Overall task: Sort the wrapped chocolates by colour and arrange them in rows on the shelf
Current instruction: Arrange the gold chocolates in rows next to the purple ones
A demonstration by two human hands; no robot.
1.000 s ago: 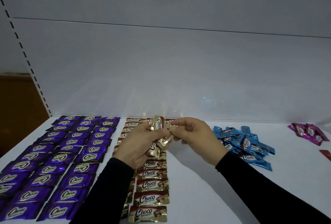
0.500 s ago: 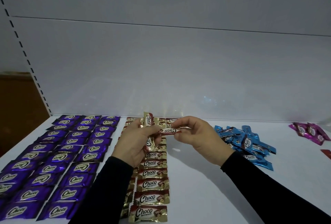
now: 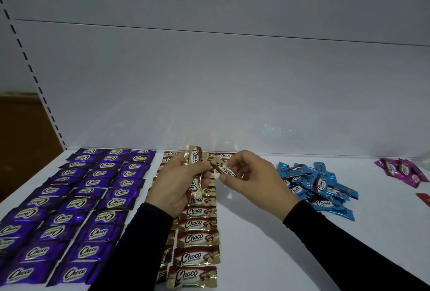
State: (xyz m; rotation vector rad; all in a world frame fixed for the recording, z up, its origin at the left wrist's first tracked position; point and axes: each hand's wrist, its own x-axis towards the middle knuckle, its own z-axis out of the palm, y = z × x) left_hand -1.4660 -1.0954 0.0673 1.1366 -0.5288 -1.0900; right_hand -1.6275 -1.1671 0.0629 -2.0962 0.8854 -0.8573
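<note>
While the left hand (image 3: 176,181) gripped two upright gold chocolates (image 3: 195,174), the right hand (image 3: 253,181) pinched one gold chocolate (image 3: 224,169) above the gold rows (image 3: 197,239) on the shelf (image 3: 267,244). Purple chocolates (image 3: 76,209) lay in three columns; blue pile (image 3: 318,188) maybe a dozen, uncountable; pink ones (image 3: 402,169) about three.

A white shelf (image 3: 256,232) carries the chocolates. On its left lie purple chocolates (image 3: 76,209) in three neat rows running from the back wall toward the front edge; just beside them, in the middle, gold chocolates (image 3: 197,239) lie in rows, partly hidden behind the arms. To the right, well apart from the gold ones, sits a loose heap of blue chocolates (image 3: 318,186), with a few pink chocolates (image 3: 402,169) near the far right edge and a red scrap (image 3: 424,198) at the border.
</note>
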